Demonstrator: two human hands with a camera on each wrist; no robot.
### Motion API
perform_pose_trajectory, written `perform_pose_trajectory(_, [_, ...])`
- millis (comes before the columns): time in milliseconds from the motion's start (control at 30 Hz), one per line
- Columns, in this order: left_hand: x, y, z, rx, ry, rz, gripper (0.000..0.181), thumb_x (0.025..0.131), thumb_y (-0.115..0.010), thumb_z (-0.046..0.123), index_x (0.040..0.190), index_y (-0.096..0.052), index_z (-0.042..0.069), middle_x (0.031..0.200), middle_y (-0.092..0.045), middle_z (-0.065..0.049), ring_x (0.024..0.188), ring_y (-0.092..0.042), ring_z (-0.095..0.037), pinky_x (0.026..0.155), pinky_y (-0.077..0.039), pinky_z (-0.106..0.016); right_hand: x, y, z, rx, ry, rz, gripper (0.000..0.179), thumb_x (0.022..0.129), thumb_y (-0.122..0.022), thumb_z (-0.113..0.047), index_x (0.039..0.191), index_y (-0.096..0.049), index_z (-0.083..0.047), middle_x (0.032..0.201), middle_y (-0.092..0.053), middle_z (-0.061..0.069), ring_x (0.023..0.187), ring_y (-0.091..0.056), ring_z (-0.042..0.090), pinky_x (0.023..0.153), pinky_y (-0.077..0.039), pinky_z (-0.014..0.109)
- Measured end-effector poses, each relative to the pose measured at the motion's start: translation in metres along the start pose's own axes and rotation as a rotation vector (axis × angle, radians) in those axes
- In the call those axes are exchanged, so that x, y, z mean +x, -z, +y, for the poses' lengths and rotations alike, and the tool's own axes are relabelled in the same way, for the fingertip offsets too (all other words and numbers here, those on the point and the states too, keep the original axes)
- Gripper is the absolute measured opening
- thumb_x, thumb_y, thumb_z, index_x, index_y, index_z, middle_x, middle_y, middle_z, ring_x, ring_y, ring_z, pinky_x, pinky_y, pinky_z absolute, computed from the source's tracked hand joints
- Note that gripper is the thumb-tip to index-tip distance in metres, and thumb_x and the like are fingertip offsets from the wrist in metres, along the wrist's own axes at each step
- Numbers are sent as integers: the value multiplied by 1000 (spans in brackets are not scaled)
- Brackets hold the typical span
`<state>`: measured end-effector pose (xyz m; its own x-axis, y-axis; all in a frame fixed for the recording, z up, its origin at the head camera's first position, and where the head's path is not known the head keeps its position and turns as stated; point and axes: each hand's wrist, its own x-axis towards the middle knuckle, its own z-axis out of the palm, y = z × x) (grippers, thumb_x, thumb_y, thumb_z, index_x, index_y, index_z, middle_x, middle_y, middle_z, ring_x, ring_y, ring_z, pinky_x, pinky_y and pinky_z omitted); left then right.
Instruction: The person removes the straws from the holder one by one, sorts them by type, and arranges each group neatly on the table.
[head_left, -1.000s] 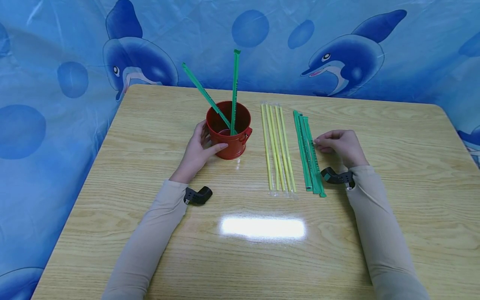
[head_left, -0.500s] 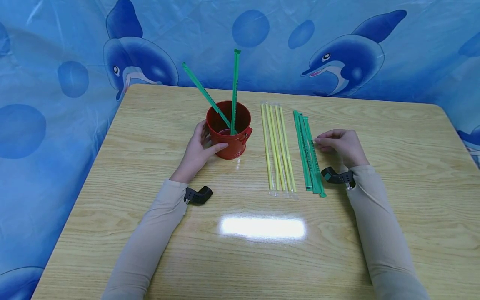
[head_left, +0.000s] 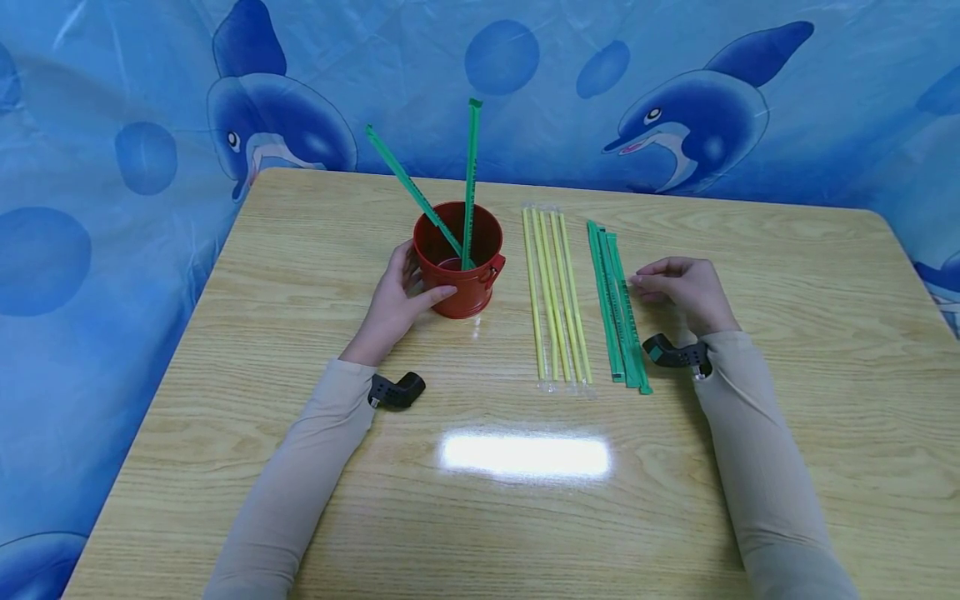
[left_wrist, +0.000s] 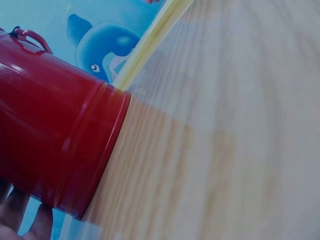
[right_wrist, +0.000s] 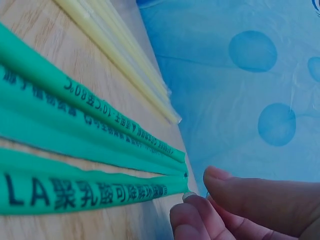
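My left hand (head_left: 390, 312) holds the small red bucket (head_left: 467, 296) from its left side, thumb across the front and fingers round the back. In the left wrist view the bucket (left_wrist: 50, 120) looks tilted, with fingertips (left_wrist: 40, 222) under it. Two green paper-wrapped straws (head_left: 471, 183) stand in the bucket, one leaning left. My right hand (head_left: 686, 292) is at the right edge of several green wrapped straws (head_left: 617, 308) on the table. In the right wrist view its thumb and index finger are apart beside the nearest straw (right_wrist: 85, 195); whether a fingertip touches it, I cannot tell.
Several yellow straws (head_left: 555, 292) in clear wrappers lie side by side between the bucket and the green straws. Behind the wooden table (head_left: 480, 533) hangs a blue dolphin-print sheet (head_left: 420, 50). Each wrist carries a small black camera (head_left: 397, 390).
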<state>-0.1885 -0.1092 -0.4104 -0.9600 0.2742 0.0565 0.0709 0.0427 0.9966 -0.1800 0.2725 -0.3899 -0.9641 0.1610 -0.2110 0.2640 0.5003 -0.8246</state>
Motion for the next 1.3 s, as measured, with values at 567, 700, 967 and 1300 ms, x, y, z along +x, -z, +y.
perform_pose_trajectory(567, [1, 0, -3, -6, -1, -4, 75, 86, -70, 10, 146, -25, 9, 146, -36, -7, 135, -32, -18, 109, -31, -32, -2, -11, -14, 74, 75, -53, 36, 84, -73, -30, 104, -66, -1, 96, -66, 1, 84, -65, 9, 73, -53, 19])
perform_pose_trajectory(700, [1, -1, -2, -12, -12, -6, 74, 86, -69, 9, 146, -25, 9, 146, -36, -7, 135, -32, -19, 109, -31, -33, -2, -16, -26, 97, 98, -81, 36, 86, -70, -27, 107, -64, 2, 97, -66, 5, 86, -65, 14, 77, -53, 24])
perform_pose_trajectory(967, [1, 0, -3, -14, -15, -4, 74, 86, -70, 10, 146, -26, 9, 146, -36, -6, 135, -33, -18, 109, -31, -32, -4, -31, -57, 135, 119, -118, 34, 91, -64, -18, 111, -58, 9, 89, -66, -4, 87, -66, 13, 87, -52, 36])
perform_pose_trajectory(1300, [0, 2, 0, 4, -8, -1, 75, 86, -70, 12, 147, -25, 10, 146, -36, -5, 135, -32, -17, 109, -31, -32, 1, -51, -86, 163, 144, -145, 30, 90, -65, -16, 109, -60, 7, 99, -64, 3, 89, -65, 14, 91, -50, 40])
